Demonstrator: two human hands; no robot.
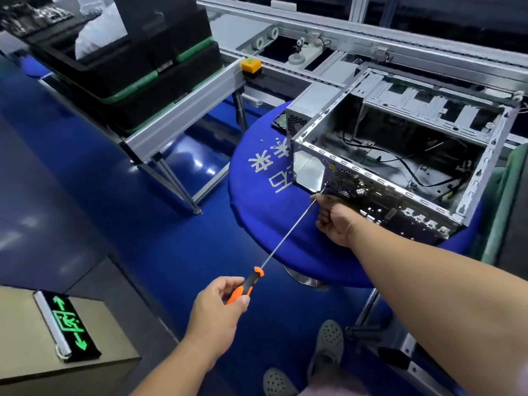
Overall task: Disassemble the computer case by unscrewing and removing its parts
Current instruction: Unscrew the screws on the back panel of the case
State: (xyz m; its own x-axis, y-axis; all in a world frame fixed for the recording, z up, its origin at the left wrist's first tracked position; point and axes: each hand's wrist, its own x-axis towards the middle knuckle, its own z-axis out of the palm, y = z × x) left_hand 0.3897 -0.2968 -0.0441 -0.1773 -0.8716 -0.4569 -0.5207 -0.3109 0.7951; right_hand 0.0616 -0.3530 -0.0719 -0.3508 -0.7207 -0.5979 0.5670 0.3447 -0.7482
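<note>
Gripping the orange-and-black handle of a long screwdriver [281, 242] in the lower centre of the frame, the person's left hand [218, 302] aims its thin shaft up at the rear panel of the opened computer case [400, 155], which sits at right of centre on a round table [257, 201] draped in blue cloth with white characters. The right hand [335, 220] is curled beside the tip, apparently steadying the shaft between its fingers, though the contact is hard to make out. Two small screws [269, 140] lie on the cloth left of the case, and stacked black bins [137, 61] stand on a conveyor frame at upper left.
</note>
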